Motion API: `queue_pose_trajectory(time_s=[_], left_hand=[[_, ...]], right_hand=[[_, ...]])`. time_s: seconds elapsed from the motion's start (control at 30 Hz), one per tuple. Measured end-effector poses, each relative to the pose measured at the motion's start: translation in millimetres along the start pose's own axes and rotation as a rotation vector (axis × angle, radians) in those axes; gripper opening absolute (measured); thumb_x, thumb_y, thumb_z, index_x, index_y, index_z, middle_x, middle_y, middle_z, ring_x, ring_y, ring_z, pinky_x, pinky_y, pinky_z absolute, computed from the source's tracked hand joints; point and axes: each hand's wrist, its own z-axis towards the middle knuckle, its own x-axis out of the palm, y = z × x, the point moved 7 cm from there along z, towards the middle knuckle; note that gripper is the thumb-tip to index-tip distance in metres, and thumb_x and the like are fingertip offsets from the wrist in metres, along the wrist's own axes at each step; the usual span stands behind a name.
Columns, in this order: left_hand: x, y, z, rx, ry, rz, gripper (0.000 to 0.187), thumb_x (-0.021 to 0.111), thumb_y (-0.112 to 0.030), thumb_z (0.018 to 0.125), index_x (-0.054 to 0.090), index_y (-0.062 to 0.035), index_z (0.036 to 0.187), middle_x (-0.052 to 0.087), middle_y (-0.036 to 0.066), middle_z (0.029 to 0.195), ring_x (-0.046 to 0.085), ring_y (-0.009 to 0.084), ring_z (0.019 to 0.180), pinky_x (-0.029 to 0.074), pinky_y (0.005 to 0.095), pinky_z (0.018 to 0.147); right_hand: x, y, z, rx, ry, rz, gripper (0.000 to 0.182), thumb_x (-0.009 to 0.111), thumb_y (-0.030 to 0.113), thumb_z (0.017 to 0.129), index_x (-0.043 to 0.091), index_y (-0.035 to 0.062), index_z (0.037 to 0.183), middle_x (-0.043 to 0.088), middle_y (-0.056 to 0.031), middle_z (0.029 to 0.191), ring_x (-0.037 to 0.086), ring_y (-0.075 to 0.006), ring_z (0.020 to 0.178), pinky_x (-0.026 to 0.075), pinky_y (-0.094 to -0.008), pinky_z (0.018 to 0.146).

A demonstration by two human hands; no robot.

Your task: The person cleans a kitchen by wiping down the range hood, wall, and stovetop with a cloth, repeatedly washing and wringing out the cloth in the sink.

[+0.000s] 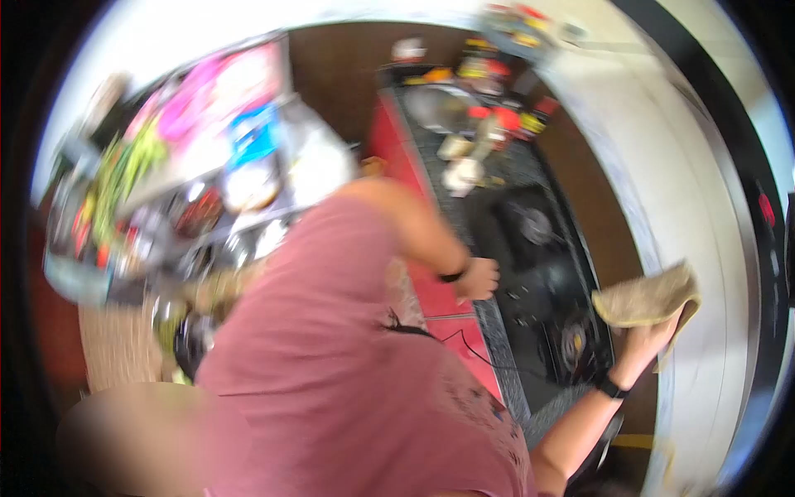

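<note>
My right hand grips a folded beige cloth with a yellowish edge, raised past the far side of the black gas hob. There is a black watch on that wrist. My left hand is beside the hob's front edge, over the granite counter rim, its fingers curled in with nothing seen in them. A dark band circles the left wrist. The hob's surface carries burners and small light spots or bits. Motion blur softens the whole view.
Pale items, a round metal pan or lid and several red-capped containers crowd the counter's far end. Red cabinet fronts lie below. A thin black cable runs near the front edge. Another surface holds green vegetables and a blue packet.
</note>
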Motion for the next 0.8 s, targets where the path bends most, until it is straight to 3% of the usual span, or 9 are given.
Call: queue_pose_trajectory(time_s=[0.03,0.13,0.23,0.43,0.5,0.6,0.7,0.73,0.8], left_hand=[[20.7,4.0,7.8,0.114,0.281,0.174,0.046,0.067,-0.046,0.059,0.062,-0.0150,0.092,0.058,0.005,0.100,0.053,0.0247,0.098,0.040,0.0408,0.082],[28.7,24.5,25.9,0.112,0.604,0.247,0.035,0.067,-0.041,0.060,0.065,-0.0178,0.085,0.062,0.004,0.094,0.056,0.0223,0.094,0.041,0.0388,0.080],[40.5,17.0,52.9,0.090,0.653,0.165,0.034,0.067,-0.041,0.060,0.065,-0.0177,0.085,0.062,0.004,0.094,0.056,0.0223,0.093,0.041,0.0387,0.080],[48.1,-8.4,93.7,0.058,0.610,0.007,0.033,0.066,-0.040,0.060,0.065,-0.0174,0.085,0.062,0.004,0.092,0.056,0.0221,0.092,0.041,0.0386,0.079],[46.0,-17.8,103.8,0.039,0.604,-0.035,0.033,0.066,-0.040,0.060,0.065,-0.0173,0.084,0.062,0.004,0.092,0.057,0.0221,0.092,0.041,0.0386,0.079],[45.1,-29.7,118.1,0.011,0.586,-0.111,0.033,0.066,-0.040,0.061,0.065,-0.0172,0.084,0.062,0.004,0.091,0.057,0.0220,0.091,0.041,0.0385,0.079],[56.2,-35.2,114.8,-0.026,0.591,-0.178,0.032,0.066,-0.039,0.061,0.065,-0.0171,0.084,0.062,0.004,0.091,0.057,0.0220,0.091,0.041,0.0384,0.079],[59.1,-38.1,115.7,-0.031,0.591,-0.195,0.032,0.066,-0.039,0.061,0.065,-0.0171,0.084,0.062,0.004,0.091,0.057,0.0220,0.091,0.041,0.0384,0.079],[60.4,-39.4,128.8,-0.015,0.588,-0.200,0.032,0.066,-0.039,0.061,0.065,-0.0170,0.084,0.062,0.004,0.090,0.057,0.0219,0.090,0.041,0.0384,0.078]], right_hand=[[26.1,-1.8,-7.3,0.058,0.144,-0.076,0.050,0.058,0.012,0.078,0.041,-0.0051,0.122,0.053,-0.0161,0.114,0.051,-0.0255,0.105,0.039,-0.0320,0.091],[75.9,-45.5,-47.9,0.119,0.296,-0.025,0.045,0.057,0.013,0.080,0.045,-0.0043,0.119,0.053,-0.0177,0.114,0.052,-0.0238,0.103,0.038,-0.0322,0.090],[100.8,-64.7,-90.1,0.301,0.557,-0.057,0.041,0.054,0.009,0.081,0.046,-0.0063,0.118,0.054,-0.0169,0.112,0.051,-0.0217,0.103,0.037,-0.0295,0.090],[125.3,-142.2,-170.8,0.966,0.363,0.644,0.043,0.046,0.025,0.089,0.041,-0.0050,0.119,0.049,-0.0134,0.115,0.048,-0.0203,0.104,0.038,-0.0309,0.089],[138.2,-128.1,-184.3,1.127,0.352,1.179,0.051,0.043,0.035,0.090,0.038,-0.0030,0.123,0.047,-0.0130,0.120,0.045,-0.0222,0.111,0.035,-0.0325,0.093],[123.9,-122.1,-188.8,1.220,0.460,1.061,0.059,0.040,0.044,0.089,0.032,0.0005,0.129,0.041,-0.0125,0.127,0.040,-0.0227,0.117,0.032,-0.0342,0.096],[107.2,-135.5,-182.5,0.741,1.089,0.141,0.038,0.057,0.019,0.084,0.051,-0.0026,0.114,0.057,-0.0108,0.110,0.053,-0.0159,0.100,0.040,-0.0274,0.086],[101.9,-103.1,-156.9,0.519,1.068,0.126,0.025,0.059,0.004,0.079,0.058,-0.0051,0.102,0.062,-0.0088,0.096,0.057,-0.0136,0.088,0.042,-0.0245,0.080],[88.2,-2.7,-98.0,0.257,1.011,0.306,0.017,0.059,0.001,0.077,0.061,-0.0011,0.093,0.059,-0.0090,0.096,0.052,-0.0181,0.098,0.038,-0.0288,0.088]])
